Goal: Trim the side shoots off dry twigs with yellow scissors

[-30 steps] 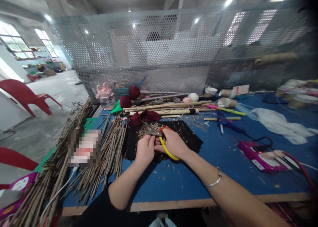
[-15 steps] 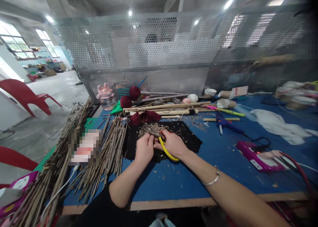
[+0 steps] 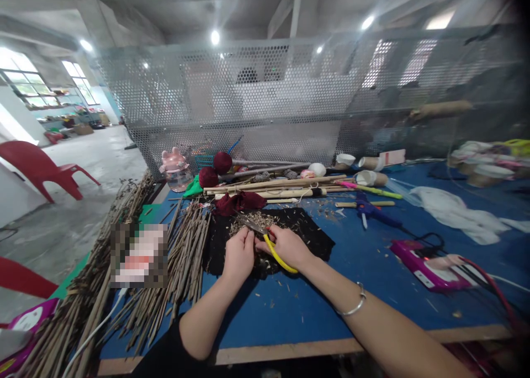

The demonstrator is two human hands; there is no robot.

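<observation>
My right hand (image 3: pixel 290 248) is wrapped round a pair of scissors (image 3: pixel 278 255) with yellow handles. The metal blades point away to the left, over a heap of small cut stem pieces (image 3: pixel 265 220). Close beside the blades, my left hand (image 3: pixel 240 254) is closed in a pinch, and whatever lies between its fingers is hidden. Both hands are over a black cloth (image 3: pixel 318 234) strewn with cuttings. Left of the cloth lies a spread of thin dry sticks (image 3: pixel 182 256). A dark red cloth bundle (image 3: pixel 240 202) rests behind the heap.
A bundle of long twigs (image 3: pixel 95 273) runs along the blue table's left side. Sticks (image 3: pixel 285 185), dark red balls (image 3: pixel 208 176) and a pink-topped jar (image 3: pixel 176 171) stand behind. A blue glue gun (image 3: pixel 366 207) and a magenta power box (image 3: pixel 428 265) are right, before a perforated metal screen (image 3: pixel 290 102).
The head view has tilted up a little, so the table sits slightly lower in the picture. Both hands keep nearly the same place over the heap, with the scissors still in my right hand.
</observation>
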